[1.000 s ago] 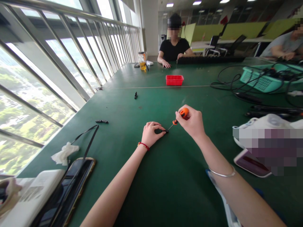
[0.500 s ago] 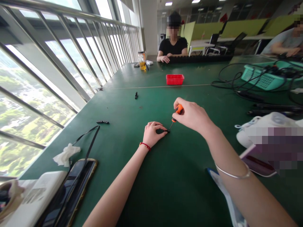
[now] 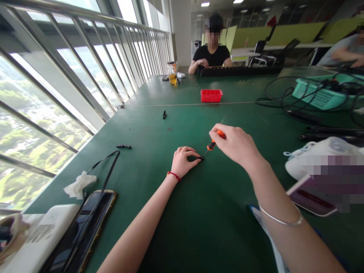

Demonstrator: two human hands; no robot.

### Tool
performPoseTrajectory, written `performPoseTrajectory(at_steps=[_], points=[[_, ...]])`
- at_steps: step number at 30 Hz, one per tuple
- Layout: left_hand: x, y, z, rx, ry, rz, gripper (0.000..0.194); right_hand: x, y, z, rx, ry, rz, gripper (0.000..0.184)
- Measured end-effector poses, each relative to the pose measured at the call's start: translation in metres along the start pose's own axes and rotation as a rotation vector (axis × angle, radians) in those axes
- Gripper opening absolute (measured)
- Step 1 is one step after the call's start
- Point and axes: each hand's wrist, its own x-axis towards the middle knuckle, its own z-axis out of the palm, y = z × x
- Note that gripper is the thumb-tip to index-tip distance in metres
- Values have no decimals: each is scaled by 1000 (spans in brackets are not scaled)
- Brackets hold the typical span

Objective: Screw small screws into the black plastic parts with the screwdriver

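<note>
My left hand [image 3: 183, 161] rests on the green table [image 3: 199, 212], its fingers pinched on a small black part [image 3: 198, 158]. My right hand [image 3: 234, 144] grips a small screwdriver with an orange handle [image 3: 214, 142]. The thin shaft slants down to the left and its tip meets the black part. A red cord sits on my left wrist and a silver bangle on my right.
Two more small black parts [image 3: 123, 146] [image 3: 164, 114] lie on the table to the left. A red tray [image 3: 211, 95] stands further back. Phone [image 3: 82, 227] and tissue [image 3: 79, 184] lie near left; cables [image 3: 287, 102] and a teal basket [image 3: 318, 96] right. A person in black [image 3: 212, 53] sits at the far end.
My right hand has turned over the screwdriver handle and now covers most of it; the handle's tilt shifted a little. My left hand has stayed on the black part.
</note>
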Motion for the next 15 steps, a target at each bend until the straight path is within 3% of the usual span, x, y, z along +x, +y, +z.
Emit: performPoseTrajectory(at_steps=[3,7,10,13,15], points=[[0,-1,1,2,8,7,12,-2,1,0,-17,18,-7,36],[0,0,0,-3,6,7,11,-4,1,2,-2,54,4,15],[0,0,0,-10,10,6,11,-4,0,4,3,49,-9,17],[0,1,0,-11,10,4,10,-4,1,5,-11,46,-29,34],[0,1,-1,-10,5,-3,11,-4,1,6,-19,62,-29,28]])
